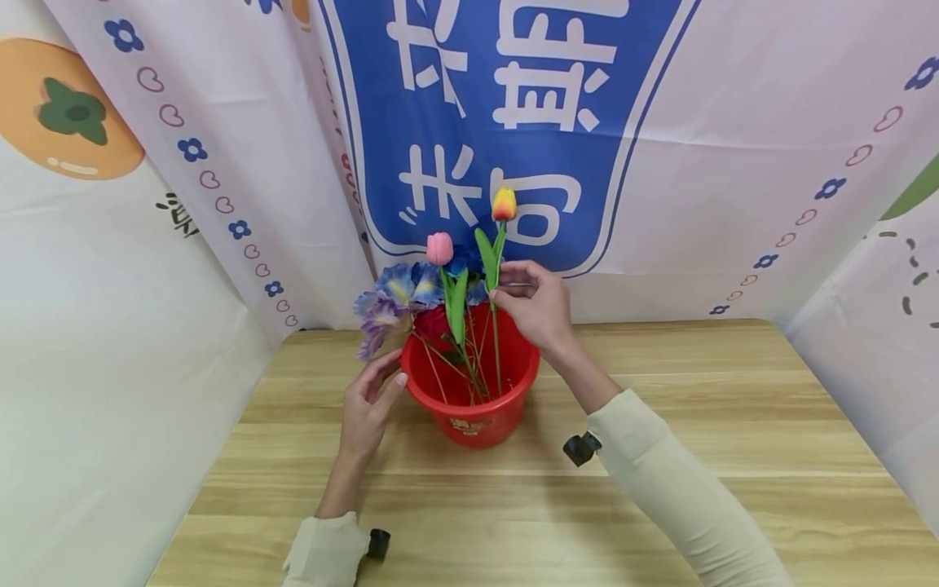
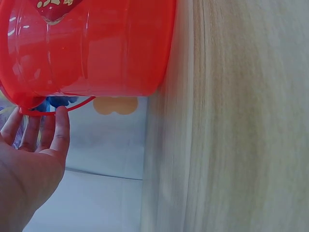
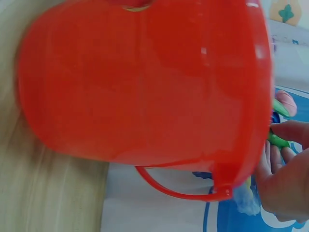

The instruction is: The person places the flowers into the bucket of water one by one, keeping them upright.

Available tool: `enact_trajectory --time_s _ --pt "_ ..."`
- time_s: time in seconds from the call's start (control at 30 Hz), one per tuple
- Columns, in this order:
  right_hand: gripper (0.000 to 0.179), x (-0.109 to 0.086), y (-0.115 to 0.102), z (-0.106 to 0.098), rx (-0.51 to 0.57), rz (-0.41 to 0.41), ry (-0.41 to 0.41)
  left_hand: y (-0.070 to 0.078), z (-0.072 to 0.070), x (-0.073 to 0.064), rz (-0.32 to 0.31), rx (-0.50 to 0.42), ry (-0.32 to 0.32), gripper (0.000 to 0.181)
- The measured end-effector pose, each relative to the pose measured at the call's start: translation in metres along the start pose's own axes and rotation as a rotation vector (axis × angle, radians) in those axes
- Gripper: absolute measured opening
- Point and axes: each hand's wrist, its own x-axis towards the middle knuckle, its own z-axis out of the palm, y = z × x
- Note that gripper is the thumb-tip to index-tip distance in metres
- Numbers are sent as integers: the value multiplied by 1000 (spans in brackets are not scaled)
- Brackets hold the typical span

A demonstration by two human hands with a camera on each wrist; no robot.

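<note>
My right hand (image 1: 539, 306) pinches the green stem of a yellow-and-red tulip (image 1: 504, 204) between thumb and fingers, above the right side of a red bucket (image 1: 480, 428). The stem reaches down into the bucket. At the bucket's left rim, my left hand (image 1: 367, 408) touches the plastic with fairly straight fingers; in the left wrist view its fingertips (image 2: 62, 113) meet the rim by the handle (image 2: 82, 103). A pink tulip (image 1: 439, 249) leans in the bucket. Blue and purple flowers (image 1: 399, 293) spill over the left rim, and a dark red bloom (image 1: 431, 324) sits inside.
The bucket stands upright on a wood-grain table (image 1: 469, 522). Close behind it hangs a white printed cloth (image 1: 682, 228) with a blue sign, and more cloth (image 1: 110, 367) closes off the left side. Small black cameras (image 1: 582, 448) are worn at both wrists.
</note>
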Motion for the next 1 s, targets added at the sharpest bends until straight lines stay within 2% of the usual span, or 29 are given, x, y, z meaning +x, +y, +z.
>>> enact_trajectory --time_s 0.23,0.5,0.83,1.0 --pt "33 -4 10 10 -146 56 -35 0 0 0 9 4 -6 40" --pt "37 -8 16 13 -193 94 -79 0 -1 0 7 -4 -4 40" --pt "42 -18 11 -14 -147 94 -103 -2 0 0 20 -9 -6 40" --pt "46 -25 10 -36 -137 134 -90 -2 0 0 12 -16 -6 40"
